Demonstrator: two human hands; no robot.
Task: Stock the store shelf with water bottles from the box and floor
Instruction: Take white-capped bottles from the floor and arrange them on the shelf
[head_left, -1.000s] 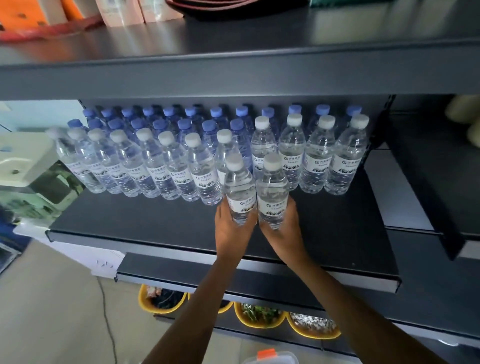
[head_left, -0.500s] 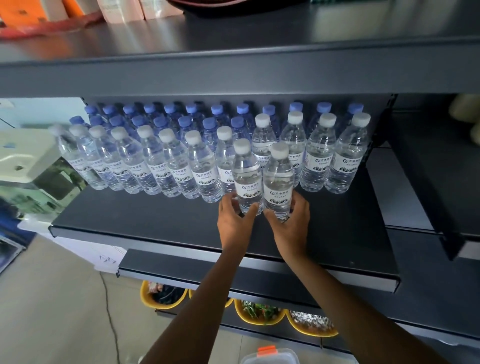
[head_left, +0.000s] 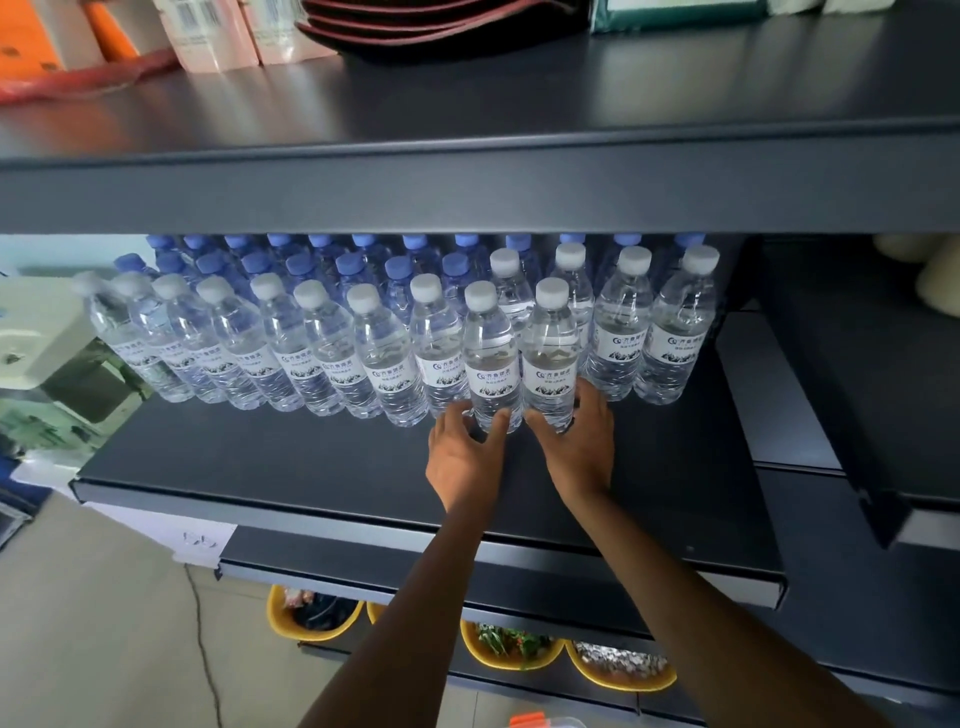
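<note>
Together the left bottle (head_left: 491, 358) and right bottle (head_left: 550, 353) stand upright, touching, on the dark shelf (head_left: 311, 462), just in front of other bottles (head_left: 621, 332). Both are clear, white-capped, with white-and-dark labels. The left hand (head_left: 465, 460) grips the left bottle's base, the right hand (head_left: 579, 449) the right bottle's.

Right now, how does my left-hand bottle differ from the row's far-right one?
The gripped bottle is held near its base by the left hand; the far-right bottle is untouched. The gripped bottle stands nearer the front of the shelf; the far-right bottle sits further back. Both are upright, clear, white-capped, same label. The right hand grips the neighbouring bottle.
</note>
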